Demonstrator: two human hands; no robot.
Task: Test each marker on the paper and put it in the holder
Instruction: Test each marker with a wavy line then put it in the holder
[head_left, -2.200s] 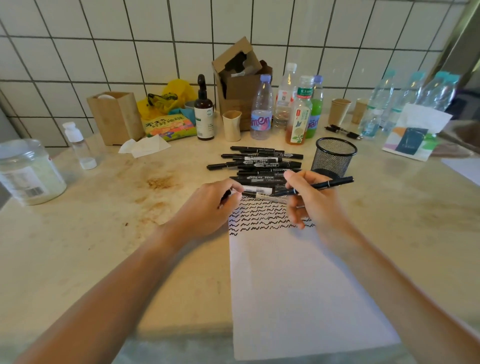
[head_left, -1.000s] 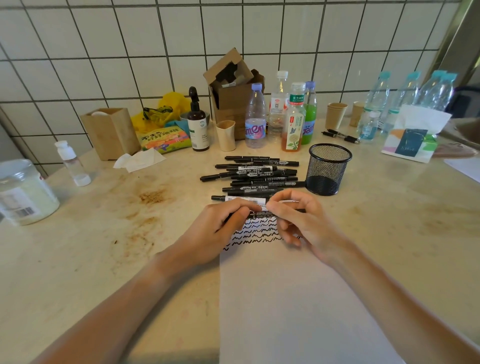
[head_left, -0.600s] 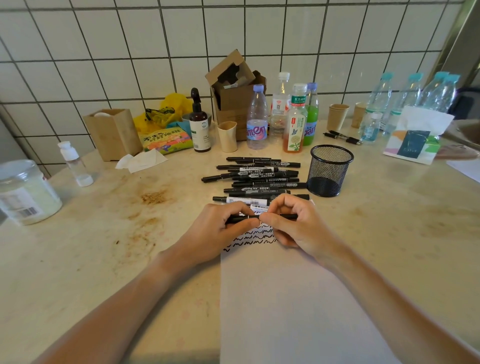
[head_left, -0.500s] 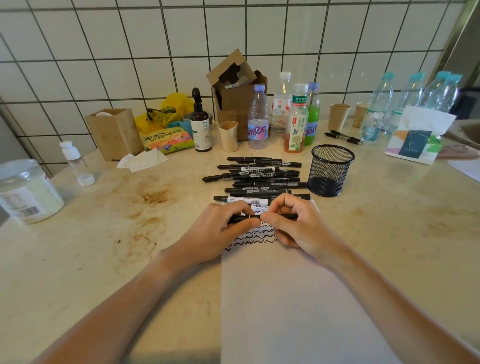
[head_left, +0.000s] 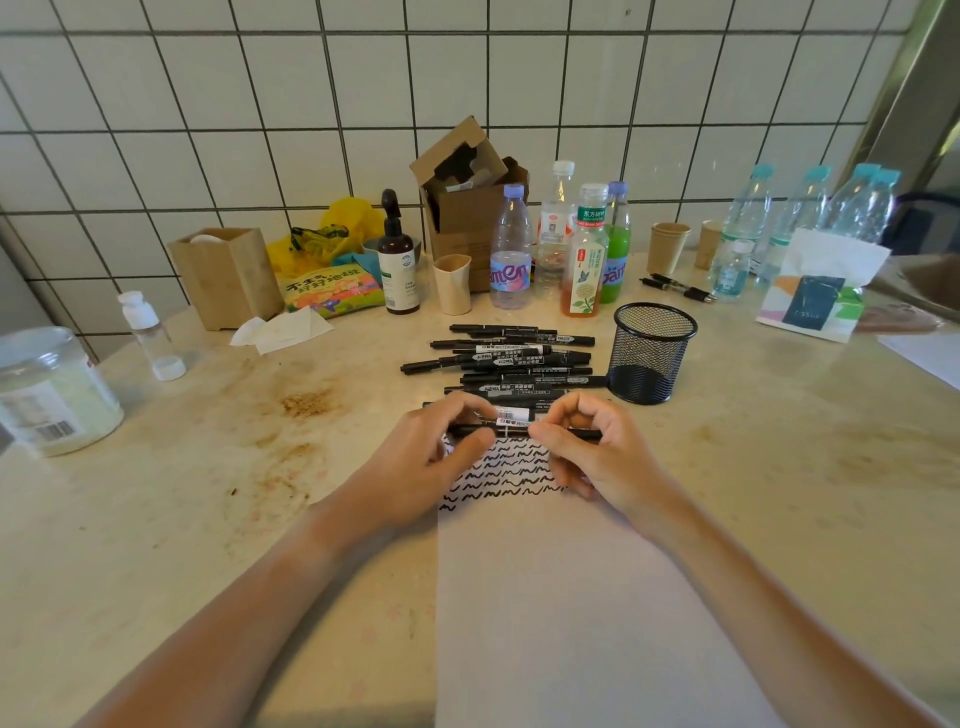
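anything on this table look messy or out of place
Brown stains mark the tabletop left of the marker pile, and a crumpled tissue lies loose by the wooden box. Nothing looks spilled or damaged.

I've brought my right hand (head_left: 597, 447) back in from the right: the marker (head_left: 514, 430) that was angled up and out toward the mesh holder (head_left: 652, 353) now lies level across the middle of the frame, over the top rows of squiggles on the paper (head_left: 571, 597). My left hand (head_left: 431, 452), which had been off the marker with something small and dark pinched in its fingers, now grips the marker's left end. Both hands pinch it, thumbs nearly meeting at its white band. Over the last half second, hardly anything has shifted; the grip just holds.
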